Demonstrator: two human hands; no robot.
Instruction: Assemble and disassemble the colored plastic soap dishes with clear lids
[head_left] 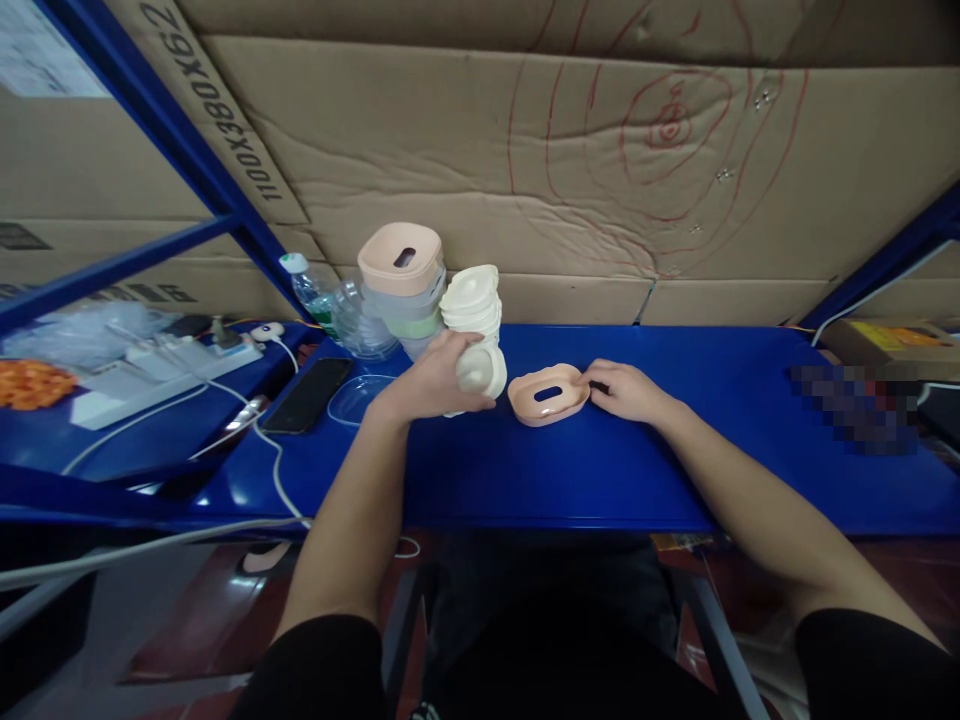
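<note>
My left hand point(439, 380) is wrapped round a cream plastic piece point(484, 372) at the near end of a cream stack. Behind it rises more of the cream stack point(474, 295), close to the tall pile. A peach oval piece point(551, 410) with a dark slot in its middle lies on the blue table between my hands. The fingers of my right hand point(622, 390) are closed on its right rim. A larger peach lid point(401, 262), also slotted, tops a pile of grey and green containers point(416, 325) left of the cream stack.
A clear bottle point(311, 290), clear plastic cups point(364, 325) and a clear oval lid point(360, 400) stand or lie on the left, beside a black phone point(307, 395). White cables point(277, 470) run from a power strip point(161, 380). Cardboard point(420, 130) walls the back.
</note>
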